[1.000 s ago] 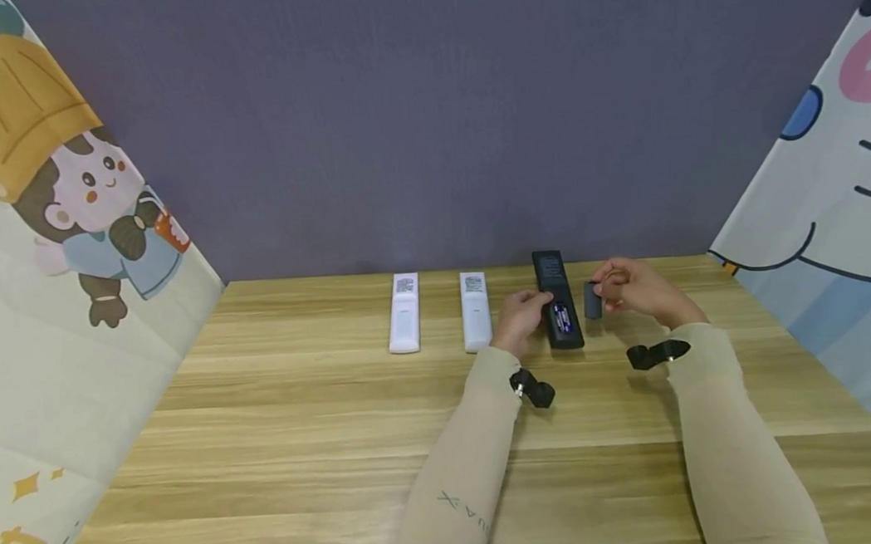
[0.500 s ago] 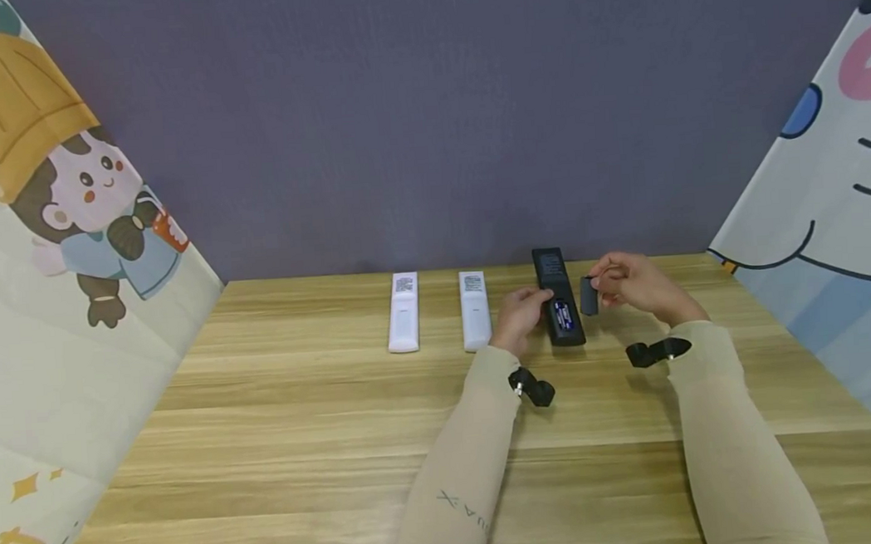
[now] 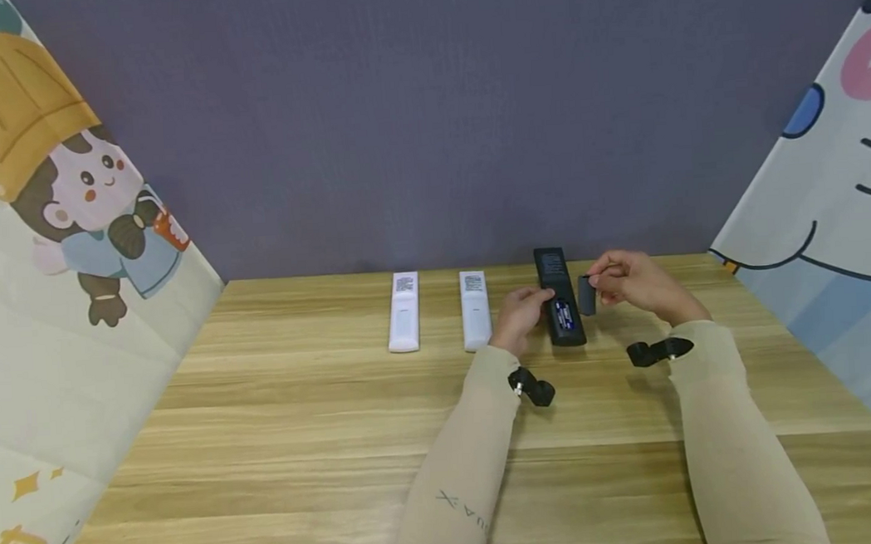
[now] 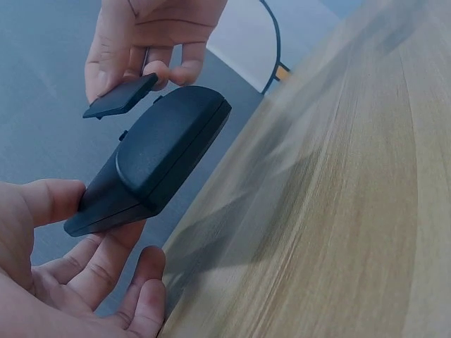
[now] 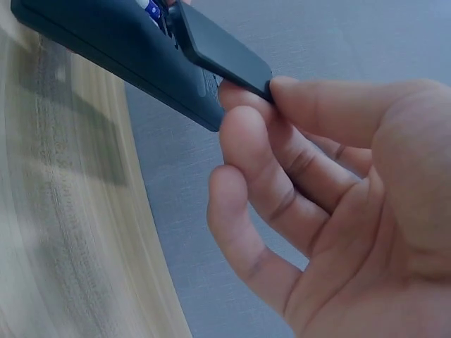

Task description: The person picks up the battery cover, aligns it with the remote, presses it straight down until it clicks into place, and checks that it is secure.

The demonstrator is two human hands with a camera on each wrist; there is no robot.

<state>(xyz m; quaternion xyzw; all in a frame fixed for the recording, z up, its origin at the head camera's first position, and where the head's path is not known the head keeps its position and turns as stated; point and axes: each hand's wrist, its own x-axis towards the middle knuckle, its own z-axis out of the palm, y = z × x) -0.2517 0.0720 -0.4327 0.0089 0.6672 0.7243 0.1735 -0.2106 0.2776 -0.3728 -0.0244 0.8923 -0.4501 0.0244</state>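
Observation:
A black remote control [image 3: 553,277] is held back side up above the table, its battery compartment uncovered. Blue batteries [image 3: 565,315] sit inside that compartment. My left hand [image 3: 516,317] grips the remote from its left side, thumb on top and fingers beneath, as the left wrist view shows. Just right of the remote, my right hand [image 3: 634,283] pinches a dark battery cover [image 3: 587,295] between thumb and fingers. In the right wrist view the cover [image 5: 222,49] is tilted close beside the remote [image 5: 106,53]; whether they touch I cannot tell.
Two white remote controls [image 3: 404,313] [image 3: 475,311] lie back side up on the wooden table [image 3: 280,431], left of my hands. A dark grey wall [image 3: 426,123] rises behind the table. Printed cartoon panels [image 3: 45,246] stand at both sides.
The battery cover in my right hand has moved slightly left, closer to the black remote. My left hand keeps its grip, with the remote shifted only slightly.

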